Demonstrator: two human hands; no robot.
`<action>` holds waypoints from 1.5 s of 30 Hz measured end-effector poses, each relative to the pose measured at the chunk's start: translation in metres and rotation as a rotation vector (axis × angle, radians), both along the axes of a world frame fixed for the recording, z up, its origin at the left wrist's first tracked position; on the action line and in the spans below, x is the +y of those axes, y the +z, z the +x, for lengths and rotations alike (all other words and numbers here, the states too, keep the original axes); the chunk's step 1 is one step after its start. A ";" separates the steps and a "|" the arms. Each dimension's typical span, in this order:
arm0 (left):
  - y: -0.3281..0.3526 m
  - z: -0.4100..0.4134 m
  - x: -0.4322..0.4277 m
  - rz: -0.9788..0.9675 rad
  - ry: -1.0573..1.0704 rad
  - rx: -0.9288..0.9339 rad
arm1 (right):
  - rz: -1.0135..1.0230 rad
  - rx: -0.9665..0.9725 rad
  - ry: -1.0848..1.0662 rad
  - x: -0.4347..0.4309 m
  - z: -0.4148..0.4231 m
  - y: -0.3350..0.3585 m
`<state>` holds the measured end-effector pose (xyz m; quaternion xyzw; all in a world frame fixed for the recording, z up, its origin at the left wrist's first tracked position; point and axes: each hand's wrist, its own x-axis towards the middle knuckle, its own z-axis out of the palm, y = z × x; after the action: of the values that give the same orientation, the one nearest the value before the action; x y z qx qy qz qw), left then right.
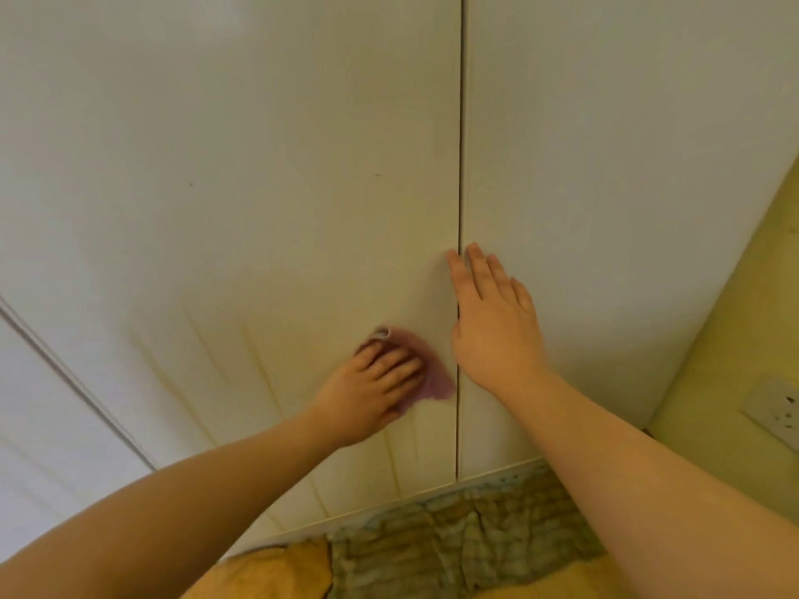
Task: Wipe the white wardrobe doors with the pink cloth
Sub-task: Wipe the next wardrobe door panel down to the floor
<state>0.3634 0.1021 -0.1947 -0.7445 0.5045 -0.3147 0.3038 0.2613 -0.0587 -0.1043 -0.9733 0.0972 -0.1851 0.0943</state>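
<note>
Two white wardrobe doors fill the view, the left door [242, 166] and the right door [605, 144], split by a dark vertical gap. My left hand [372, 391] presses the pink cloth [432, 373] flat against the lower part of the left door, close to the gap, fingers spread over the cloth. My right hand [493, 322] lies flat on the right door's inner edge, fingers straight and pointing up, with one finger across the gap onto the left door. Faint yellowish streaks run down the left door below and left of the cloth.
A yellow wall [735, 361] with a white socket [774, 408] stands to the right of the wardrobe. Patterned bedding [454, 542] and a yellow cushion [276, 572] lie below the doors. Another white panel [52, 425] sits at the far left.
</note>
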 end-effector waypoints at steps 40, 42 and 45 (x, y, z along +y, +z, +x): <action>0.067 0.022 0.167 -0.375 0.148 -0.049 | -0.280 -0.208 0.194 0.124 0.028 0.001; 0.064 0.022 0.144 -0.362 0.144 -0.012 | -0.230 -0.193 0.182 0.131 0.030 0.008; 0.048 0.019 0.183 -0.281 0.163 0.033 | -0.176 -0.101 0.178 0.129 0.033 0.011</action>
<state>0.3827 0.2854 -0.1462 -0.8232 0.3984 -0.3439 0.2129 0.2938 0.0700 -0.0936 -0.9721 -0.0112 -0.2326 0.0295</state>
